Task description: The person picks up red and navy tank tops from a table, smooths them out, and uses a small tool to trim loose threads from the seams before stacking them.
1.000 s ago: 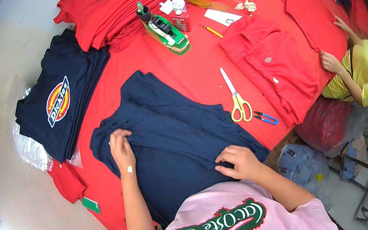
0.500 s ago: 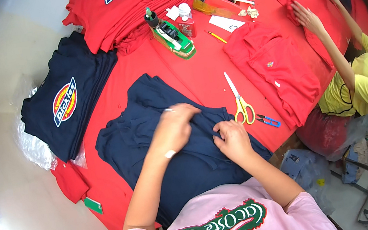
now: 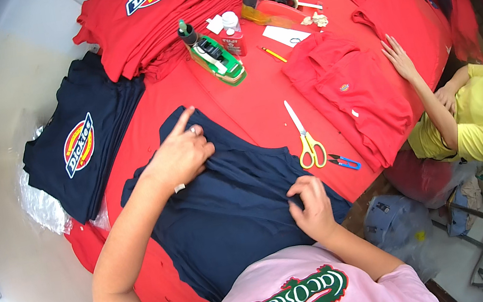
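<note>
A navy shirt (image 3: 232,215) is spread over the red-covered table in front of me, creased across its middle. My left hand (image 3: 177,160) rests on its upper left part; the index finger is stretched toward the far edge and the other fingers are bent. Near the lower right side of the shirt, my right hand (image 3: 312,206) has its fingers curled toward the thumb, gripping cloth there. Yellow-handled scissors (image 3: 311,150) lie just beyond the shirt's right edge, beside small blue thread snips (image 3: 345,162).
Navy printed shirts (image 3: 80,137) are stacked at left, with red shirts (image 3: 172,24) piled behind. A green tape dispenser (image 3: 215,58), a pencil (image 3: 274,54) and a tape roll (image 3: 281,0) lie farther back. Folded red garments (image 3: 366,107) lie at right, near a co-worker in yellow (image 3: 473,110).
My left hand has moved left and away from me toward the shirt's far edge, and the cloth lies flatter. My right hand has shifted slightly nearer. The co-worker's arms have drawn back.
</note>
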A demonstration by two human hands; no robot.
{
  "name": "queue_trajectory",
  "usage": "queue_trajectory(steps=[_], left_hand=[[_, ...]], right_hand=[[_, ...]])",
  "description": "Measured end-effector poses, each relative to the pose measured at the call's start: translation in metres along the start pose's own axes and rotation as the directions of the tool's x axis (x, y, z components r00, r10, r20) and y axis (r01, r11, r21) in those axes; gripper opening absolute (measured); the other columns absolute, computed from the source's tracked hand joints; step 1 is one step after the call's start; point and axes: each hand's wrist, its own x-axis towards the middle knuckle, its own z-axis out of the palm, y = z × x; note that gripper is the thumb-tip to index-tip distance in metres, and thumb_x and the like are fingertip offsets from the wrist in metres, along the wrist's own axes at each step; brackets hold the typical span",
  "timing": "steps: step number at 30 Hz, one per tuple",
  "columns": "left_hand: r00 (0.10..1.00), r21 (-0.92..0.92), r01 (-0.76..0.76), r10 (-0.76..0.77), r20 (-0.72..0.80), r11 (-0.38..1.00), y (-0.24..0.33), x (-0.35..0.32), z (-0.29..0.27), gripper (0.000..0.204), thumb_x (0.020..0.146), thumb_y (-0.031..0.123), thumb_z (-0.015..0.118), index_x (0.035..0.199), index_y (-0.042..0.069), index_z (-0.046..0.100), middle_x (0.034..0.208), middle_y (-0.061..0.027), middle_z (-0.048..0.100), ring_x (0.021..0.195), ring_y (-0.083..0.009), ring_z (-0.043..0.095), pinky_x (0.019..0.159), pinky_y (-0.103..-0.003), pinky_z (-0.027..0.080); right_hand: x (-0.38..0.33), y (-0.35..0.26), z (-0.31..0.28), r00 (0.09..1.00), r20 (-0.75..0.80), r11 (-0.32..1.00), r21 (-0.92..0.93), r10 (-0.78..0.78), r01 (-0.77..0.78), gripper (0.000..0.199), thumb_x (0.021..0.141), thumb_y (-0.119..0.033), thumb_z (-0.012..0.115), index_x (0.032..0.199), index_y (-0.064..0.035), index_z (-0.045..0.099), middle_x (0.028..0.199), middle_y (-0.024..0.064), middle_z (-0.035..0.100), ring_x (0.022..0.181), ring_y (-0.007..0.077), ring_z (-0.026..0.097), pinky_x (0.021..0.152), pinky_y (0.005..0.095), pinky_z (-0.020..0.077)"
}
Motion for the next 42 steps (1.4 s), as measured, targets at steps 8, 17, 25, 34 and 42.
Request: queue_trajectory(steps=[8,17,25,34,42], left_hand=[[0.798,-0.026,0.524,-0.502,-0.333,0.851,-0.049,-0.023,0.034,0.030,0.090,0.006,0.070,0.119,0.011,0.073,0.113,-0.0105,0.069,0.119,-0.0284,0.068,0.127,-0.058,0.030],[0.949,-0.169,0.044,-0.094,-0.302,0.985,0.043,0.042,0.071,0.048,0.095,0.004,0.056,0.141,0.013,0.066,0.143,-0.0097,0.064,0.146,-0.0259,0.054,0.132,-0.054,0.028],[0.859,-0.132,0.222,-0.258,-0.442,0.966,0.016,-0.010,0.035,0.020,0.080,-0.002,0.066,0.096,0.010,0.067,0.094,-0.0054,0.062,0.109,-0.0246,0.069,0.126,-0.058,0.034],[0.707,-0.379,0.492,-0.614,-0.350,0.784,0.092,-0.150,0.125,0.016,0.079,-0.007,0.067,0.088,0.005,0.072,0.098,-0.0094,0.069,0.117,-0.0325,0.068,0.106,-0.045,0.054],[0.551,-0.439,0.621,-0.759,-0.346,0.650,0.101,-0.112,0.092,0.010,0.088,0.008,0.074,0.098,0.006,0.072,0.096,-0.0109,0.071,0.116,-0.0302,0.069,0.112,-0.052,0.048]], right_hand=[[-0.025,0.048,0.005,0.925,-0.023,0.907,0.207,0.379,-0.366,0.037,0.089,0.000,0.081,0.123,-0.0012,0.067,0.112,0.0091,0.071,0.101,0.0188,0.067,0.090,0.0301,0.0516],[-0.009,0.033,0.002,0.913,-0.007,0.898,0.181,0.408,-0.400,0.030,0.083,0.002,0.081,0.112,-0.0030,0.074,0.104,0.0115,0.070,0.094,0.0256,0.069,0.087,0.0352,0.0539],[-0.050,0.020,-0.009,0.964,0.218,0.979,0.164,-0.155,0.120,0.031,0.074,0.003,0.076,0.103,-0.0069,0.079,0.092,0.0089,0.066,0.084,0.0276,0.067,0.075,0.0401,0.0564],[-0.017,0.024,-0.001,0.966,0.214,0.981,0.157,-0.143,0.111,0.013,0.087,-0.011,0.081,0.099,-0.0072,0.076,0.096,0.0081,0.071,0.088,0.0288,0.068,0.075,0.0404,0.0562],[0.050,0.010,0.019,0.965,0.237,0.960,-0.276,0.108,-0.039,0.031,0.084,-0.010,0.082,0.112,-0.0014,0.074,0.103,0.0139,0.072,0.092,0.0334,0.069,0.083,0.0461,0.0548]])
